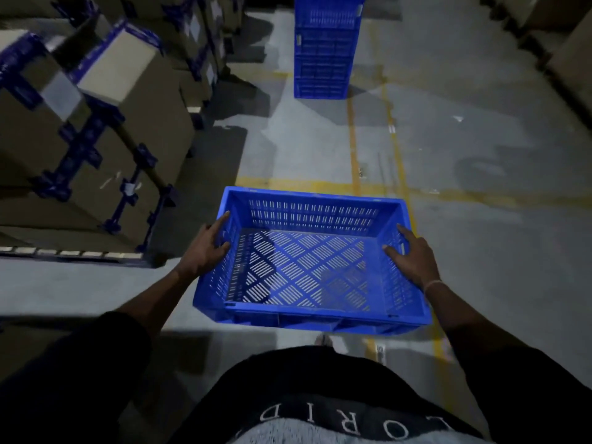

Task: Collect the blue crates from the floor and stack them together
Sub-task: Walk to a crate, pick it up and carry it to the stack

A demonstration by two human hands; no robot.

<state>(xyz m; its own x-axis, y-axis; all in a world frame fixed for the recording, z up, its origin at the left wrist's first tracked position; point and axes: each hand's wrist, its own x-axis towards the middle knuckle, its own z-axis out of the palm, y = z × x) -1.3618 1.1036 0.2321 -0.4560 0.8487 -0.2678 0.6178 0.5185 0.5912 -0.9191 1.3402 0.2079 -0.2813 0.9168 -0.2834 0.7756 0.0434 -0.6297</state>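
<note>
An empty blue crate (307, 264) with slotted walls and floor hangs in front of my waist, above the grey floor. My left hand (208, 243) grips its left rim, thumb inside the wall. My right hand (413, 254) grips the right rim the same way, a thin band on that wrist. Straight ahead, farther down the aisle, a tall stack of blue crates (325, 46) stands on the floor.
Stacked cardboard boxes (105, 123) with blue corner pieces line the left side of the aisle on a pallet. More boxes (563, 49) sit at the far right. Yellow floor lines (354, 149) run between me and the stack. One foot (323, 341) shows below the crate.
</note>
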